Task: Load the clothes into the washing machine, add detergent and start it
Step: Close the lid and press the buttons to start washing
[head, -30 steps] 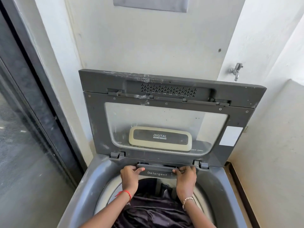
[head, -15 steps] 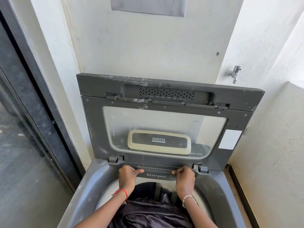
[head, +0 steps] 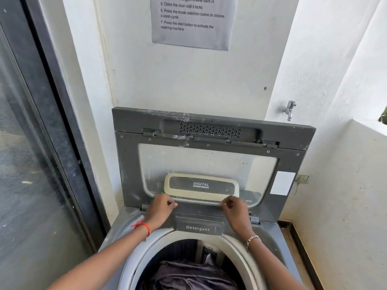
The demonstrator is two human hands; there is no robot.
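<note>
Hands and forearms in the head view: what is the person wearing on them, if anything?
Both forearms are bare, no sleeves in view. The left hand has a red thread band at its wrist; the right hand has a thin metallic chain bracelet. No gloves visible.

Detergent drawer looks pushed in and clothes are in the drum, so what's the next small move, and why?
Probably grip the lower edge of the raised lid and start swinging it down. The detergent drawer sits flush, dark clothes lie in the drum, and the left hand and right hand are both at the lid's bottom frame. The wall notice lists closing the door next.
</note>
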